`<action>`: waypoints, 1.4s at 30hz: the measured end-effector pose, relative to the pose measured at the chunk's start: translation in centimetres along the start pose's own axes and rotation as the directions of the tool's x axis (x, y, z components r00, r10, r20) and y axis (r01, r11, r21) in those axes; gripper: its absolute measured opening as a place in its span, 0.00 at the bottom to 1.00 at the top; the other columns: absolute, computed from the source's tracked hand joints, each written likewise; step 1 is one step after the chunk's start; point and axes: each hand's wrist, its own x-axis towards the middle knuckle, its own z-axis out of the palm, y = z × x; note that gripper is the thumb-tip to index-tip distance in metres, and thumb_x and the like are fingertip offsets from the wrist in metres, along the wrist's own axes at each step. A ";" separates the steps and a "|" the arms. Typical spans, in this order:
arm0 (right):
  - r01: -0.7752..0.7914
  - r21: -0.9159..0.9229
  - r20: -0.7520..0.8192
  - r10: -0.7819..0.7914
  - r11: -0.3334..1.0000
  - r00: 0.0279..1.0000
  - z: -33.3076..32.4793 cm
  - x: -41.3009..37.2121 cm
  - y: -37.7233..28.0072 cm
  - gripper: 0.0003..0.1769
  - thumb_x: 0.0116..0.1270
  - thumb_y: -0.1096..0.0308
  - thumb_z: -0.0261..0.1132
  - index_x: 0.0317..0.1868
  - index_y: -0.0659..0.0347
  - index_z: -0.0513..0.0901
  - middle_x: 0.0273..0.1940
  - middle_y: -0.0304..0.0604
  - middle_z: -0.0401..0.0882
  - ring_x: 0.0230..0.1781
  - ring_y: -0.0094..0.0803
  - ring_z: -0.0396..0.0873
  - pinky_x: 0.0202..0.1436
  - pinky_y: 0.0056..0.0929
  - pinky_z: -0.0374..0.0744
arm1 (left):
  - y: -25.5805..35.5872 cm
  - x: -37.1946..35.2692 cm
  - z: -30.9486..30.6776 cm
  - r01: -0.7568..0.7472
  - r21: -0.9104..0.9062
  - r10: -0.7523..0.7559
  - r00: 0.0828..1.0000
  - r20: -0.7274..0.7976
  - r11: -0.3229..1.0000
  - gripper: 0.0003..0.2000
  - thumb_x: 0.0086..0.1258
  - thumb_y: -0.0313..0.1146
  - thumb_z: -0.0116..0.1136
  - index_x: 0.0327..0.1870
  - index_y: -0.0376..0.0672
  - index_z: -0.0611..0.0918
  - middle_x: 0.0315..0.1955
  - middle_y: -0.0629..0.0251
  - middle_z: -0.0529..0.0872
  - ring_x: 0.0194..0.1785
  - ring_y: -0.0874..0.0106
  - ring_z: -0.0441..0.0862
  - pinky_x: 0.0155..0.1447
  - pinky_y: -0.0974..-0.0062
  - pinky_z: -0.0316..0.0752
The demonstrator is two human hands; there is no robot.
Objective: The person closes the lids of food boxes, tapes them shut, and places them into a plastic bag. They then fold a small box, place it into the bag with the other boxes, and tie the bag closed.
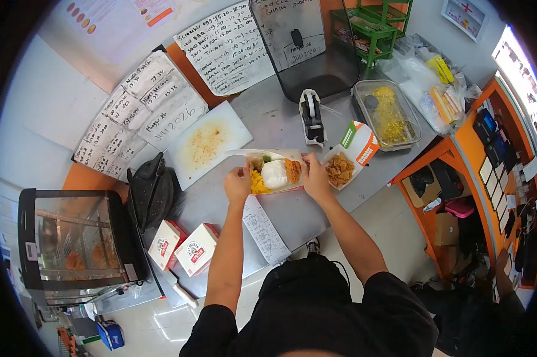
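On the steel counter [280, 128], just in front of the person, an open meal box [274, 156] holding white rice, yellow corn and a fried piece sits between both hands. The left hand [237, 183] has its fingers closed in a pinch on the box's left edge, and the right hand [313, 175] curls its fingers over the right edge. Just right of it lies an open carton of fried chicken [341, 168], with a tape dispenser [311, 116] behind, a white cutting board [206, 143] to the left, and a printed receipt [264, 229] nearer the person.
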 end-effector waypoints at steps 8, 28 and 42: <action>0.106 -0.124 -0.185 -0.128 0.987 0.974 2.0 -2.5 0.9 0.08 0.72 0.78 0.56 0.50 0.66 0.71 0.51 0.60 0.83 0.48 0.59 0.83 0.53 0.49 0.80 | -0.5 -1.2 -1.3 0.238 -0.273 -0.240 0.970 0.025 0.932 0.13 0.64 0.35 0.67 0.44 0.35 0.89 0.40 0.47 0.90 0.43 0.53 0.90 0.49 0.58 0.83; -0.059 -0.187 -0.076 0.046 0.981 0.996 2.1 -3.2 -1.2 0.19 0.68 0.80 0.56 0.60 0.66 0.73 0.56 0.60 0.83 0.57 0.61 0.77 0.61 0.53 0.75 | 1.3 -3.3 -1.1 0.006 -0.253 -0.006 1.000 0.002 0.967 0.17 0.81 0.33 0.52 0.65 0.35 0.81 0.37 0.44 0.90 0.39 0.56 0.91 0.45 0.62 0.82; 0.042 -0.242 0.318 0.038 0.969 0.947 -0.3 -2.3 0.8 0.34 0.68 0.72 0.58 0.75 0.60 0.62 0.75 0.64 0.65 0.76 0.69 0.59 0.74 0.58 0.66 | -1.1 -3.4 -2.1 -0.261 -0.145 0.287 0.936 0.203 0.954 0.35 0.73 0.23 0.54 0.82 0.45 0.58 0.67 0.38 0.77 0.69 0.46 0.76 0.69 0.61 0.72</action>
